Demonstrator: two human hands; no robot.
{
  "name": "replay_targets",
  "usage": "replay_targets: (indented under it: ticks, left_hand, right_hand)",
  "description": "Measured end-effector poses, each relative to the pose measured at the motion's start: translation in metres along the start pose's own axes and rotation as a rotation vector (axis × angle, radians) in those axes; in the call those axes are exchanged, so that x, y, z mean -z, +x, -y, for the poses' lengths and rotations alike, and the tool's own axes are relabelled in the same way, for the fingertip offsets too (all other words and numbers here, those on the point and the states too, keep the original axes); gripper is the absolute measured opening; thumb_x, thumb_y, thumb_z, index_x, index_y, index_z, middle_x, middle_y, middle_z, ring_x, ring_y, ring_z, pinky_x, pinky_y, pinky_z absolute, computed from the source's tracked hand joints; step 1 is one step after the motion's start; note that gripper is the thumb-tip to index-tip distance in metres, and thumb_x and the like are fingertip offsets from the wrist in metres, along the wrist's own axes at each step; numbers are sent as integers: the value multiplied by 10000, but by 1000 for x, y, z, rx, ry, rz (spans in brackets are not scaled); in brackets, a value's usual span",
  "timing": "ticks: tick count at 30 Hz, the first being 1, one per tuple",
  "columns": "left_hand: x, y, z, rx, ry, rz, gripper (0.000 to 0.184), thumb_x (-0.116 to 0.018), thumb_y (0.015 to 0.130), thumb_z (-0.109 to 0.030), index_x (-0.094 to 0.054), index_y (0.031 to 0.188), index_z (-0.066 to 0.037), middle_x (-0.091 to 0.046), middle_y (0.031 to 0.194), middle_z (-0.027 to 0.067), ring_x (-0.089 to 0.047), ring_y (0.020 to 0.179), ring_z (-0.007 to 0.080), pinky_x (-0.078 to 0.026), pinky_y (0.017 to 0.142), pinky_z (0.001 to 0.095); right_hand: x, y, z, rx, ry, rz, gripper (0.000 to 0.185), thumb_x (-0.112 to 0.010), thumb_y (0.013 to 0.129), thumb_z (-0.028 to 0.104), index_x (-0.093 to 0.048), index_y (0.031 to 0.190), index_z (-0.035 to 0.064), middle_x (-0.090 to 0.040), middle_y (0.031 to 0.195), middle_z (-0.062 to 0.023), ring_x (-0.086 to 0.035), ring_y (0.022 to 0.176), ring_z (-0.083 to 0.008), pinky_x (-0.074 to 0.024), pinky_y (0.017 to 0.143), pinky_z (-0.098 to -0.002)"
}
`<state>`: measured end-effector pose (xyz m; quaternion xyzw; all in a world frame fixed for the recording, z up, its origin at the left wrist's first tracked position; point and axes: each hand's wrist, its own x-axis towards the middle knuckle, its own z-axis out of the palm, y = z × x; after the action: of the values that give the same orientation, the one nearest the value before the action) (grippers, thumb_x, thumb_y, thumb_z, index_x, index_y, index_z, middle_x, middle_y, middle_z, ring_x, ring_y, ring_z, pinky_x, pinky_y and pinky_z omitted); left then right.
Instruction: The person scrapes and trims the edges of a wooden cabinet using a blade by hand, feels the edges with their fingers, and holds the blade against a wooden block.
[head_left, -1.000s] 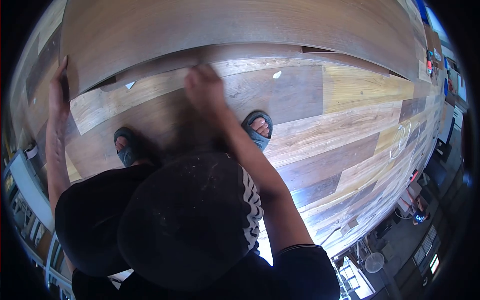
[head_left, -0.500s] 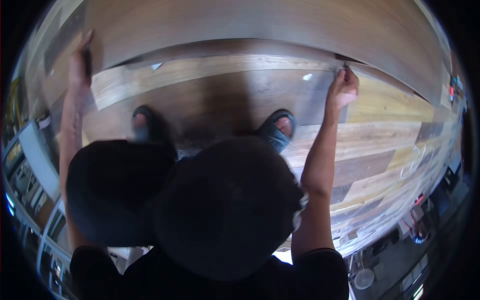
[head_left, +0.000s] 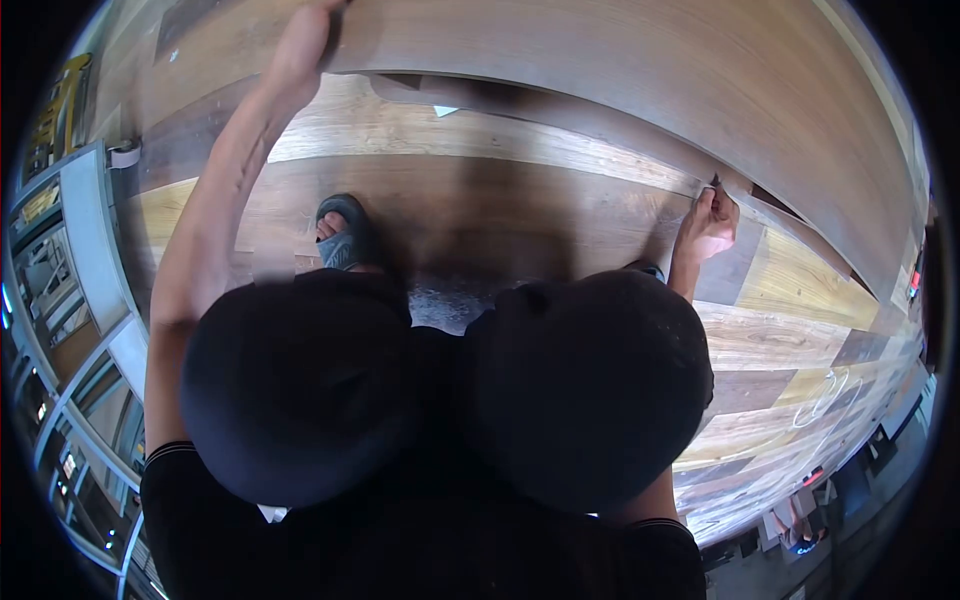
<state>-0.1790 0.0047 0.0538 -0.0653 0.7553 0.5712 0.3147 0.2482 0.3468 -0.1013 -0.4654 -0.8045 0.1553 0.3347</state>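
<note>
A large brown wooden panel (head_left: pixel 600 50) spans the top of the view, with a narrower board (head_left: pixel 560 118) along its lower edge. At the panel's left end is my left hand (head_left: pixel 308 45), its fingers partly cut off by the frame's top and hidden at the panel edge. My right hand (head_left: pixel 709 222) is closed in a pinch at the narrower board, around a small dark item too small to name. A dark gap (head_left: pixel 775 200) shows between the boards to the right of that hand.
Patchwork wood flooring (head_left: pixel 480 210) lies below. My sandalled foot (head_left: pixel 342 230) stands on it. A white scrap (head_left: pixel 445 111) lies near the board. White cord (head_left: pixel 825 395) is on the right. A metal rack (head_left: pixel 95 240) stands at left, and another person (head_left: pixel 803 540) is at lower right.
My right hand has gone from the middle to the right part of the narrower board. The view has shifted, and my left hand now appears higher and further right, still at the panel's end.
</note>
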Motion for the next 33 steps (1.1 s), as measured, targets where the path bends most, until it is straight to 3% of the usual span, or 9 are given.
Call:
replay_targets:
  ticks: [2, 4, 9, 14, 19, 23, 30, 33]
  left_hand:
    - [1, -1, 0, 7, -53, 18, 475, -672, 1038, -433, -703, 1277, -24, -733, 1187, 81, -687, 1077, 182, -515, 998, 336]
    - [0, -11, -7, -77, -42, 214, 572, -593, 1085, -448, -633, 1415, 17, -721, 1315, 141, -686, 1170, 240, -513, 1052, 384]
    - [13, -4, -4, -21, -30, 317, 599, -564, 1094, -469, -641, 1379, 52, -714, 1325, 154, -651, 1223, 236, -472, 1073, 363]
    - [32, 10, -8, 27, 8, 436, 621, -513, 1114, -476, -619, 1408, 60, -684, 1385, 173, -609, 1287, 247, -419, 1118, 347]
    - [37, 17, -6, -95, -43, 618, 652, -492, 1122, -465, -567, 1456, 90, -625, 1476, 193, -575, 1346, 257, -393, 1175, 349]
    - [38, 15, -7, -13, -32, 563, 645, -492, 1126, -447, -560, 1460, 100, -620, 1483, 199, -566, 1364, 263, -378, 1198, 350]
    - [42, 22, 0, -21, -179, 706, 630, -514, 1118, -447, -585, 1434, 93, -642, 1453, 201, -585, 1338, 256, -405, 1173, 343]
    - [43, 22, 2, -14, -195, 701, 608, -527, 1113, -445, -612, 1404, 82, -663, 1416, 193, -602, 1303, 245, -422, 1147, 346]
  right_hand:
    - [-10, -8, 17, -9, 18, 10, 256, -736, 911, 182, -820, 1046, -19, -756, 918, -142, -714, 772, -257, -569, 749, -389]
    - [-18, -16, 35, 25, 37, 22, 252, -731, 910, 169, -817, 1047, -25, -741, 908, -141, -717, 761, -264, -576, 728, -388]
    - [-32, -43, 84, 69, 26, 76, 231, -711, 909, 150, -817, 1032, -14, -714, 864, -132, -697, 681, -246, -570, 669, -382]
    - [-54, -69, 133, 101, -37, 56, 220, -712, 897, 135, -818, 1030, -5, -694, 806, -127, -685, 656, -250, -565, 653, -393]
    - [-68, -81, 161, 99, -76, 122, 188, -724, 886, 123, -825, 1012, 27, -704, 837, -133, -688, 674, -283, -569, 655, -415]
    - [-80, -100, 186, 58, -89, 140, 171, -734, 873, 103, -836, 1002, 58, -700, 797, -123, -677, 671, -259, -555, 656, -408]
    - [-100, -125, 232, 21, -63, 172, 165, -724, 880, 146, -839, 976, 76, -694, 791, -123, -681, 662, -273, -552, 659, -407]
    - [-105, -134, 253, 13, -10, 189, 193, -715, 886, 149, -834, 1001, 50, -723, 867, -145, -713, 743, -303, -565, 717, -415]
